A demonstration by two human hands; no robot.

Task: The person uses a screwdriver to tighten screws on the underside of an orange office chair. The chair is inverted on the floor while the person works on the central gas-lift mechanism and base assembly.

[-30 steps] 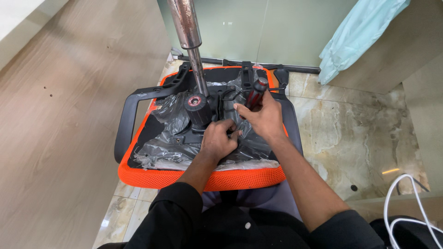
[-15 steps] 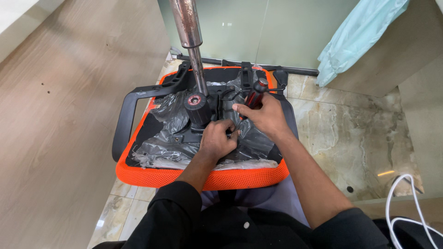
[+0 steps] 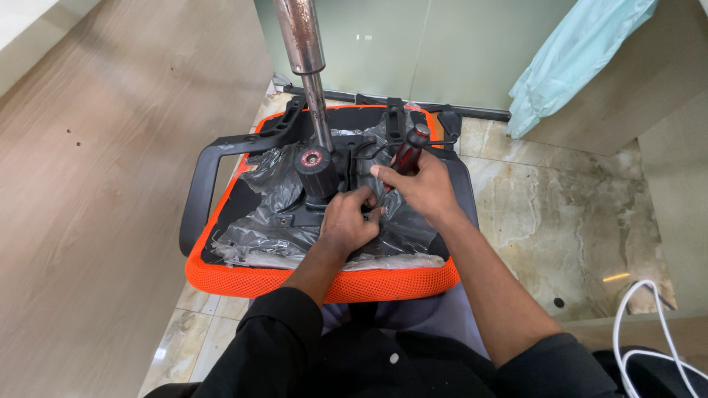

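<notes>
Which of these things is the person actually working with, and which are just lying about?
In use: upturned orange chair seat, its black plastic wrap, metal post, screwdriver in the right hand, left hand.

Lying about: white cable, pale blue sheet.

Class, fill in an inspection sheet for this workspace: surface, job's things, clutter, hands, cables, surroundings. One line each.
Surface: marble floor on the right, wood floor on the left.
Job's things: orange chair seat upside down, underside wrapped in plastic; metal column rising from its mechanism; screwdriver.
Clutter: nothing seen.
Hands: left hand on the mechanism; right hand in a grip on the screwdriver.
Cables: white cable, lower right.
Surroundings: glass panel; teal sheet hanging at the right.
</notes>
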